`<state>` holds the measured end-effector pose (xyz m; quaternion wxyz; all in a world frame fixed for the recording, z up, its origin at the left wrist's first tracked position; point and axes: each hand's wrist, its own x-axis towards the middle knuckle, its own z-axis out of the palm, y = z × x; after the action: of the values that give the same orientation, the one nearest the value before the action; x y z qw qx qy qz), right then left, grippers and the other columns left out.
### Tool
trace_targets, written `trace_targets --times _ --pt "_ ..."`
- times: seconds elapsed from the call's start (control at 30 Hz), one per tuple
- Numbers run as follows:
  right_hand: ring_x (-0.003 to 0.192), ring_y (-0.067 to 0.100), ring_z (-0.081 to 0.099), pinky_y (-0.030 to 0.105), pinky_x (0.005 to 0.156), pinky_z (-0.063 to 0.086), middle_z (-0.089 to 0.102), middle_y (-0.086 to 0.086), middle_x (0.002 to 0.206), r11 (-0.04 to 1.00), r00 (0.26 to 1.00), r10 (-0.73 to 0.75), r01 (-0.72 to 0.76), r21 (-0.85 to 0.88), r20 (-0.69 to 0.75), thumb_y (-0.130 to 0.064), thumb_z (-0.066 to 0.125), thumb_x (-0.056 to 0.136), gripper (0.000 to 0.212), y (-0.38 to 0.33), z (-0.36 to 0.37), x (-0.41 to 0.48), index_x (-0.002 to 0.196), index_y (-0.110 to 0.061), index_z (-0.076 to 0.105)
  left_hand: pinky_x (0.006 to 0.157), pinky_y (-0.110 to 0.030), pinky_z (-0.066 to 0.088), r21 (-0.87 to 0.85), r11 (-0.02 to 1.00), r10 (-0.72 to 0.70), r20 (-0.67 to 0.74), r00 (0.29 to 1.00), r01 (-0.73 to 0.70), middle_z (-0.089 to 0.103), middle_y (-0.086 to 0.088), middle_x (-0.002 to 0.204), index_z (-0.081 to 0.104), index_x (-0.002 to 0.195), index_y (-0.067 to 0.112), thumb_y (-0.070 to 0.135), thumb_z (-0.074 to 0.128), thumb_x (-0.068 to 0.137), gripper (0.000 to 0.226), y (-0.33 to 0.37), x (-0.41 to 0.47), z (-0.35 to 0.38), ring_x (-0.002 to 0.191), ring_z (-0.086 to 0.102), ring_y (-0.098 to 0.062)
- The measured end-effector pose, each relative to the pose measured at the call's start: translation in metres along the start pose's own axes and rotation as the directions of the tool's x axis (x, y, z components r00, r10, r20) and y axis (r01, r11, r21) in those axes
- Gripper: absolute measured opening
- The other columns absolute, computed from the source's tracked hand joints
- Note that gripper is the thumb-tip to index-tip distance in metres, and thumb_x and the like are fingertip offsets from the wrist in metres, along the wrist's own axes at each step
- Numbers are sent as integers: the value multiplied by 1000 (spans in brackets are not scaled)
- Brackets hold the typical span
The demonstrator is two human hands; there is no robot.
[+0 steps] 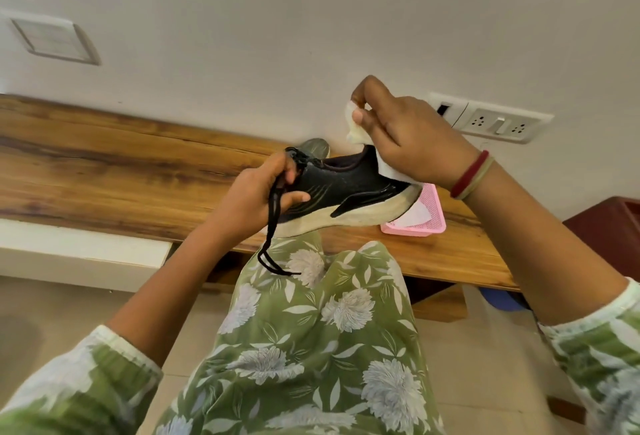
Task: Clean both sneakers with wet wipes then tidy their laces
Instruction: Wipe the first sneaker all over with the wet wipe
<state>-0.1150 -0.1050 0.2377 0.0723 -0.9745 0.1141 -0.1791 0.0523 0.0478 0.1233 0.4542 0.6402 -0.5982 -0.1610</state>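
**Wiping the sneaker's heel, laces hanging loose**

The left hand (263, 192) grips the black sneaker (346, 188) at its toe end, above the wooden bench (104, 164). The right hand (405, 143) pinches a wet wipe (358, 131) against the heel collar. The long axis runs 9 to 3 o'clock, toe at 9, sole down. Cleaning looks unfinished: the lace (272, 226) dangles untied.

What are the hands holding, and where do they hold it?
The left hand grips the black sneaker at its front end. The right hand pinches a wet wipe by its top edge.
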Motion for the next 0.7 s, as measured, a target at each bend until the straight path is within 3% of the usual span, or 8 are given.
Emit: trace_targets --times 0.07,0.1,0.2,0.3,0.37,0.47,0.6,0.7 --pt "47 22 40 26 48 29 36 -5 54 998 1000 10 -11 -64 -29 -28 31 99 31 0 -1 2 112 -2 43 83 -35 55 -11 994 -106 148 983 109 66 2 105 41 114 27 20 74 81 47 4 9 -5 92 64 -13" --pt "48 24 41 25 49 29 37 -5 54 997 999 32 -35 -70 -34 -28 31 99 30 3 0 2 112 -3 43 94 -37 50 77 985 -167 231 959 153 62 0 118 36 127 26 15 73 80 61 3 13 -9 105 62 -16" --pt "54 26 45 25 49 29 40 -3 57 989 989 144 -145 -14 -23 -24 36 101 23 18 3 -2 111 -5 43 97 -35 43 406 893 -306 238 922 192 52 -5 137 36 137 26 7 67 83 65 -1 23 -23 120 53 -20" --pt "58 29 49 32 53 32 49 9 61 977 979 198 -193 88 -48 -30 34 99 27 29 8 -12 109 -7 44 98 -28 39 171 967 -215 139 967 191 51 7 135 45 132 28 29 69 83 55 11 27 -21 123 49 -13" --pt "63 31 54 35 56 40 56 17 69 964 970 229 -215 157 -81 -35 32 97 32 34 11 -18 108 -9 44 103 -29 37 -31 982 -170 261 950 185 45 14 139 42 136 35 45 72 77 66 25 30 -4 127 43 -6" --pt "70 28 61 48 64 49 57 8 76 911 949 281 -216 350 -146 -36 35 98 22 38 12 -22 100 -16 42 105 -35 42 -146 975 -100 394 914 170 49 11 138 44 136 36 33 75 79 65 32 34 26 124 48 -7" --pt "62 10 59 31 59 49 50 0 76 779 917 358 -190 597 -175 -24 37 98 9 44 9 -30 91 -20 42 84 -44 55 -191 963 -154 198 968 192 65 6 106 58 109 23 30 86 62 55 32 41 34 94 65 -12" --pt "58 8 58 27 58 49 52 1 68 717 906 396 -204 666 -148 -24 37 97 9 47 12 -37 90 -21 42 82 -44 54 -145 964 -208 114 971 223 65 5 95 59 97 21 36 89 54 55 37 41 30 89 63 -16"
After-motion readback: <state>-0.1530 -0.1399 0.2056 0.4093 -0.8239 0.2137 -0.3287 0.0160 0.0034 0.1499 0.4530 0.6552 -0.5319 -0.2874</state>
